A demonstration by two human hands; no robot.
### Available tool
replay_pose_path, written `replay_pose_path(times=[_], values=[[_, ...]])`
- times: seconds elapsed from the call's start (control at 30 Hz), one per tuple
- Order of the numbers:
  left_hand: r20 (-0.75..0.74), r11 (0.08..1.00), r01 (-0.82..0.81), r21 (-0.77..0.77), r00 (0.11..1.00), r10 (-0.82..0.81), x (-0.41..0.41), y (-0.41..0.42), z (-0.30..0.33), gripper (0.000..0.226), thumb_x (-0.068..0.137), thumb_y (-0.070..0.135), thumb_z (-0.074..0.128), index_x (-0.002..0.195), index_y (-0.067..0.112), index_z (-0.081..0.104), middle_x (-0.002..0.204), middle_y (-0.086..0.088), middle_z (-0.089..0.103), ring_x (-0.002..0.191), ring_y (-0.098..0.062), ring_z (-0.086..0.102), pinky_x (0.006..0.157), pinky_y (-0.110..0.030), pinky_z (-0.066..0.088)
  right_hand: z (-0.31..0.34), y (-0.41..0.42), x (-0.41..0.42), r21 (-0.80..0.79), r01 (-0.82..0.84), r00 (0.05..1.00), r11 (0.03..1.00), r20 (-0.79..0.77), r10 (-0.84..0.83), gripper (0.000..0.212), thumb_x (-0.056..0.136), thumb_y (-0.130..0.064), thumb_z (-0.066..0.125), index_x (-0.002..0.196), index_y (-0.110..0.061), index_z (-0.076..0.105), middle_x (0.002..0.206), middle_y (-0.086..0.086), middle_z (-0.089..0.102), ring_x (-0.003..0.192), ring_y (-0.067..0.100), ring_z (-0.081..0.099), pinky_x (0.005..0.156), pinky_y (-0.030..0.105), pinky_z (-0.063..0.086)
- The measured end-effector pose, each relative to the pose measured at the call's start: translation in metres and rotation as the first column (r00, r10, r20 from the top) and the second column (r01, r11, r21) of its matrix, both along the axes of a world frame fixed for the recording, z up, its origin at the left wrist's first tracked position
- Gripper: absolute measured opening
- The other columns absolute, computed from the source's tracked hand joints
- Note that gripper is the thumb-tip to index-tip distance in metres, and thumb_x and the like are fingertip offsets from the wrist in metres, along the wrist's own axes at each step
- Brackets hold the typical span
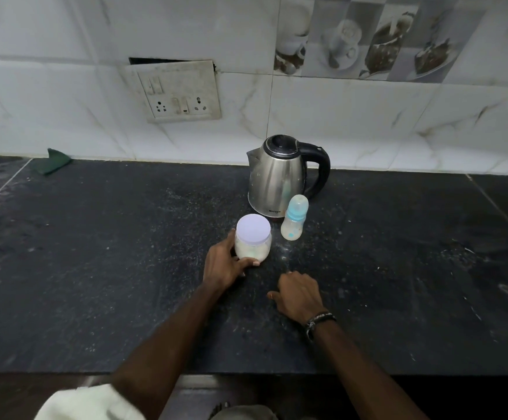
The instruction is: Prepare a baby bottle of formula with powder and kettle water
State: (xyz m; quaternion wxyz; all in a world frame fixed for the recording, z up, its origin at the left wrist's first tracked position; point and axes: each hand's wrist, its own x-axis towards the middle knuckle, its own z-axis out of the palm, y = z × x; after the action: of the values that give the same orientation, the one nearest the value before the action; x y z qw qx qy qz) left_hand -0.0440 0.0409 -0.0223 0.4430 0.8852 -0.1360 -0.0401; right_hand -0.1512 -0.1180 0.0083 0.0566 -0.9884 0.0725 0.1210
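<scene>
Half-hidden left fingers [233, 237] behind jar [253, 241], seemingly.

Wall: white marble-look tiles [367, 116] with grey veins.
Decor band: grey tiles printed with cups and saucers [364, 40], upper right.
Switchboard [180, 92]: grimy, tilted, two sockets and switches.
Countertop [95, 253]: dark speckled stone, dusted white.
Green cloth [57, 161]: at the wall's foot, far left.
Light: dim.
</scene>
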Motion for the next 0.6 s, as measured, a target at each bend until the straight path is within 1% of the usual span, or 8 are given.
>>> replay_pose_path(times=[0.07, 0.13, 0.23, 0.33, 0.47, 0.6], values=[[-0.016, 1.0, -0.01, 0.012, 1.0, 0.01, 0.009, -0.007, -0.001, 0.095, 0.064, 0.036, 0.091, 0.147, 0.02, 0.046, 0.133, -0.004, 0.066, 0.117, -0.022, 0.065, 0.097, -0.042, 0.055, -0.001, -0.001, 0.0, -0.002, -0.004, 1.0, 1.0, 0.004, 0.004, 0.038, 0.093, -0.05, 0.056, 0.103, -0.014, 0.063, 0.112, 0.011, 0.066, 0.105, 0.031, 0.062, 0.087, 0.039, 0.048], [-0.013, 0.998, -0.026, 0.048, 1.0, 0.027, 0.015, -0.013, 0.0, 0.088, 0.07, 0.035, 0.088, 0.145, 0.018, 0.047, 0.131, -0.007, 0.067, 0.117, -0.024, 0.065, 0.097, -0.043, 0.054, -0.002, -0.002, 0.0, 0.0, -0.005, 1.0, 1.0, 0.011, 0.005, 0.039, 0.093, -0.05, 0.056, 0.103, -0.014, 0.063, 0.112, 0.012, 0.066, 0.104, 0.031, 0.062, 0.087, 0.04, 0.048], [0.034, 0.992, -0.059, 0.112, 0.998, 0.056, 0.023, -0.021, -0.002, 0.073, 0.078, 0.034, 0.083, 0.141, 0.016, 0.052, 0.121, -0.012, 0.071, 0.109, -0.029, 0.068, 0.091, -0.045, 0.056, -0.002, -0.004, 0.003, 0.012, 0.002, 1.0, 1.0, 0.011, -0.002, 0.039, 0.09, -0.052, 0.058, 0.099, -0.014, 0.063, 0.109, 0.011, 0.067, 0.102, 0.031, 0.063, 0.085, 0.039, 0.048], [0.077, 0.981, -0.101, 0.165, 0.993, 0.089, 0.028, -0.025, -0.003, 0.058, 0.085, 0.037, 0.077, 0.135, 0.017, 0.057, 0.111, -0.012, 0.074, 0.1, -0.03, 0.071, 0.083, -0.043, 0.058, 0.0, -0.005, 0.005, 0.022, 0.013, 1.0, 1.0, 0.006, -0.013, 0.04, 0.089, -0.052, 0.061, 0.1, -0.014, 0.063, 0.109, 0.011, 0.067, 0.102, 0.031, 0.063, 0.085, 0.038, 0.048], [0.104, 0.976, -0.12, 0.184, 0.989, 0.102, 0.028, -0.03, -0.002, 0.052, 0.087, 0.038, 0.074, 0.132, 0.016, 0.059, 0.103, -0.013, 0.075, 0.093, -0.032, 0.071, 0.078, -0.042, 0.058, 0.001, -0.006, 0.006, 0.016, 0.008, 1.0, 1.0, 0.008, -0.008, 0.04, 0.088, -0.051, 0.063, 0.102, -0.013, 0.063, 0.109, 0.013, 0.067, 0.102, 0.032, 0.063, 0.084, 0.039, 0.048], [0.121, 0.969, -0.128, 0.211, 0.987, 0.104, 0.027, -0.031, 0.0, 0.05, 0.088, 0.041, 0.072, 0.13, 0.017, 0.06, 0.102, -0.013, 0.075, 0.093, -0.034, 0.07, 0.076, -0.043, 0.057, 0.004, -0.007, 0.007, 0.03, 0.005, 0.999, 1.0, 0.033, -0.006, 0.036, 0.089, -0.049, 0.062, 0.095, -0.013, 0.065, 0.104, 0.012, 0.069, 0.099, 0.032, 0.065, 0.081, 0.037, 0.049]])
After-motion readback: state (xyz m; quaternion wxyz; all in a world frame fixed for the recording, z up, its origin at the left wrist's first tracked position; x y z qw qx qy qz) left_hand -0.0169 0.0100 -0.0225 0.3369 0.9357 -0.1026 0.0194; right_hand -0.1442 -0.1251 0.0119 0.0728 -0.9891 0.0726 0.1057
